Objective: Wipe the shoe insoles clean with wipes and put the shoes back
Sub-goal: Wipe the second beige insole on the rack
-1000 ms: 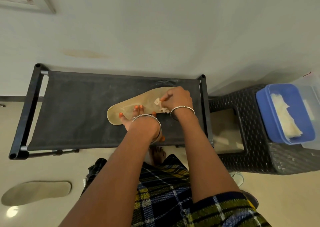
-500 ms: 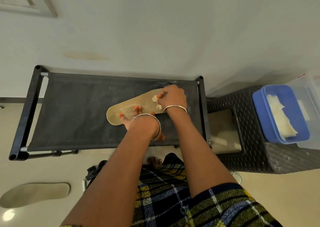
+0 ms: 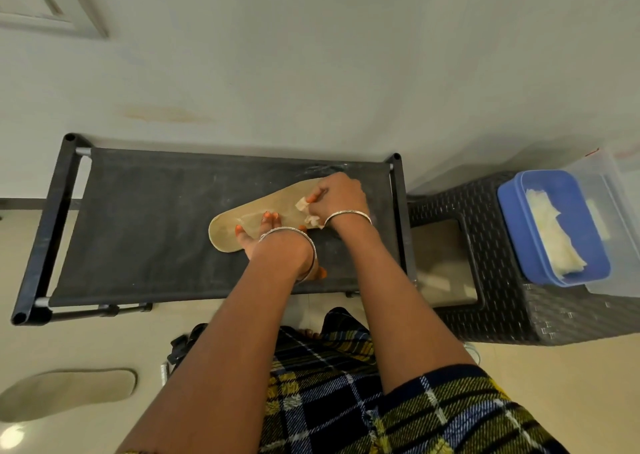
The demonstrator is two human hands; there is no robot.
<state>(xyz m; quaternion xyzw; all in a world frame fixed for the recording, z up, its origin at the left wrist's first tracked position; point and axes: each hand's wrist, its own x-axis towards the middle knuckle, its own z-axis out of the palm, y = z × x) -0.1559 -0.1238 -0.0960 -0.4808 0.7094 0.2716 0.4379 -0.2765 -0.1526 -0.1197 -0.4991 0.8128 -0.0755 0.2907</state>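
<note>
A tan insole (image 3: 228,226) lies flat on the black fabric top of a low rack (image 3: 145,225). My left hand (image 3: 273,242) presses its spread fingers down on the insole's middle, holding it still. My right hand (image 3: 341,195) is closed on a crumpled white wipe (image 3: 306,211) and presses it against the right part of the insole. A second tan insole (image 3: 65,393) lies on the floor at the lower left.
A black woven stool (image 3: 485,263) stands right of the rack. On it sits a blue tub (image 3: 550,225) holding white wipes, with a clear lid beside it. A dark shoe (image 3: 183,344) shows on the floor by my checked clothing. A pale wall is behind.
My right hand has slid the wipe along the right part of the insole, away from my body toward the far edge. My left hand has stayed pressed in place.
</note>
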